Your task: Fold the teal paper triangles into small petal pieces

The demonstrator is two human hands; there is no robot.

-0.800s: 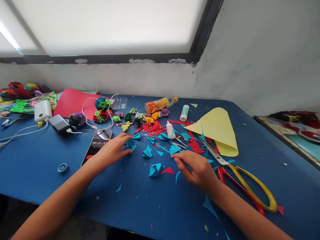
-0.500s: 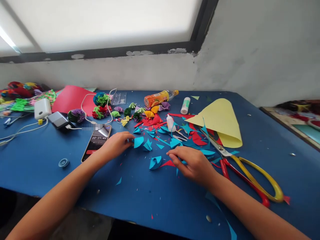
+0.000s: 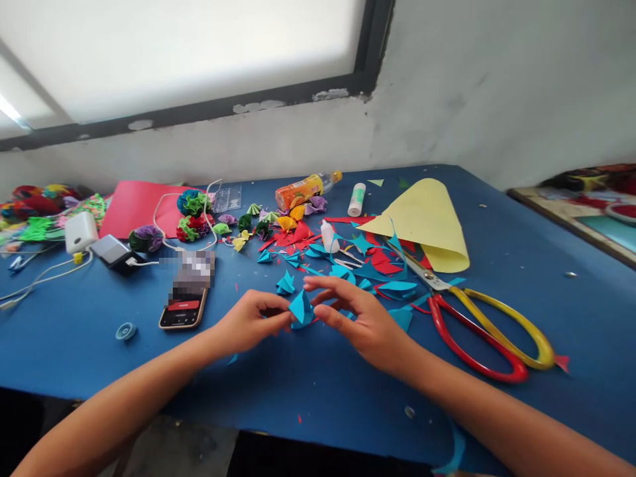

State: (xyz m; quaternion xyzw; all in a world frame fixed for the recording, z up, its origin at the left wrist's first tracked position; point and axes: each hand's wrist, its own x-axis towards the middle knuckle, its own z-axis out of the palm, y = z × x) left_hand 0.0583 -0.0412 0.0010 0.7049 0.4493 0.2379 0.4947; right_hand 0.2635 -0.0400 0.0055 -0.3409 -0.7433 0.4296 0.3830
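Between the thumb and fingers of my left hand [image 3: 256, 321] is a folded blue paper piece [image 3: 301, 307], its point upward. Close on its right side, my right hand [image 3: 355, 318] has thumb and fingers apart, with nothing plainly held in them; whether a fingertip touches the paper I cannot tell. Just behind lies another folded blue paper piece [image 3: 285, 283]. Part of a further blue piece shows under the held one, mostly hidden. Blue and red paper scraps [image 3: 382, 260] are scattered beyond my hands, around a small white glue bottle [image 3: 328, 236].
Large scissors [image 3: 472, 311] with red and yellow handles lie at right, beside a curled yellow sheet [image 3: 422, 222]. A phone [image 3: 186, 301] lies left of my hands, near a round cap [image 3: 126, 331]. An orange drink bottle [image 3: 305, 191] and glue stick [image 3: 356, 200] are at the back.
My left hand has moved right and toward me with the blue paper piece, now turned point up. My right hand has shifted left to it and its fingers have spread. The view has shifted slightly.
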